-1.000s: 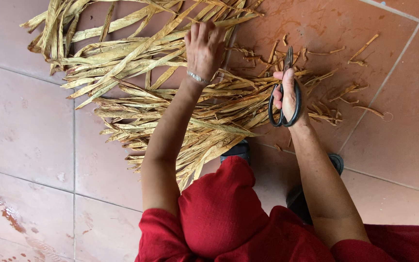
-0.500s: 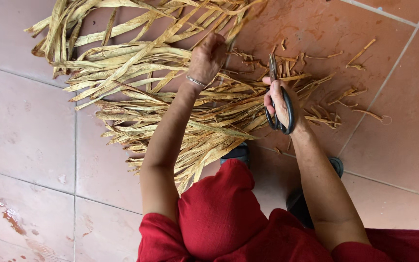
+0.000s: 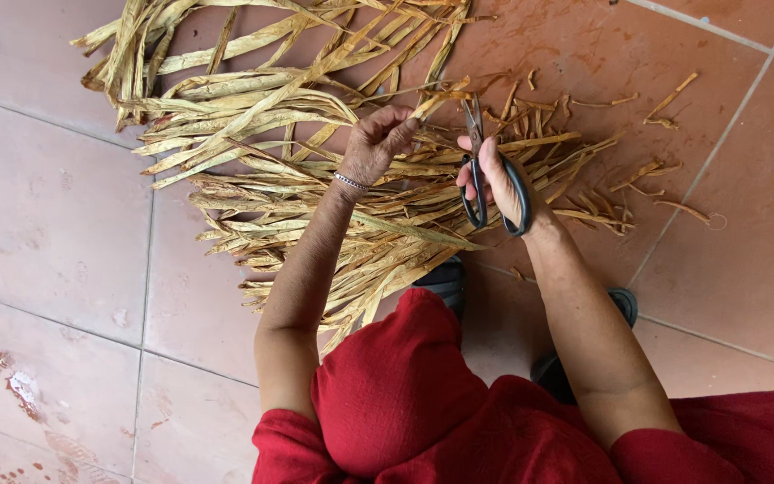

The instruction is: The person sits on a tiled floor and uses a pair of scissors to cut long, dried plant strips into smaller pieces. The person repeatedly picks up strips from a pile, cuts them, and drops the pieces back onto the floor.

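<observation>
A big heap of dry, straw-coloured leaf strips (image 3: 253, 152) lies on the reddish tiled floor (image 3: 55, 224). My left hand (image 3: 376, 143), with a thin silver bracelet at the wrist, is closed around one dry strip (image 3: 436, 94) and lifts its end off the heap. My right hand (image 3: 494, 175) grips black-handled scissors (image 3: 481, 170), blades pointing away from me, their tips right beside the end of the held strip.
Short cut bits of dry leaf (image 3: 647, 175) are scattered on the tiles to the right. My red clothing (image 3: 423, 412) fills the bottom of the view, with dark footwear (image 3: 445, 278) showing under the knees. A worn patch (image 3: 11, 381) marks the tiles at lower left.
My left hand has drawn back from the far part of the heap toward me and closed on a strip. The scissors have come left and up beside it.
</observation>
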